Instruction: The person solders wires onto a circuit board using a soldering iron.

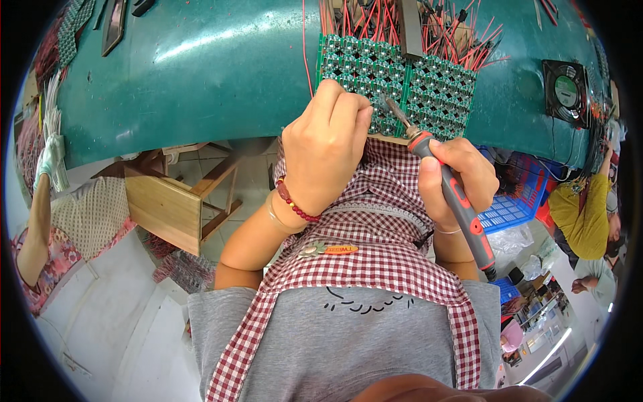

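Observation:
A soldering iron (458,204) with a grey and red handle is gripped in my right hand (469,175). Its metal tip points up and left, over the lower middle of a panel of green circuit boards (439,94). Just left of the tip is my left hand (325,144), thumb and fingers pinched together above the panel; what lies between them is hidden. One long red wire (306,47) runs down to the back of this hand and disappears there. Many red and black wires (455,33) fan out from the panel's far side, and a dark flat bar (410,33) rests across them.
The panel lies on a green-covered table (201,87). A black fan (566,92) stands at the right, with a blue basket (512,208) below the table edge. To the left are a wooden stool (164,208) and a gloved co-worker's hand (49,157) with white wires. More people sit at the right.

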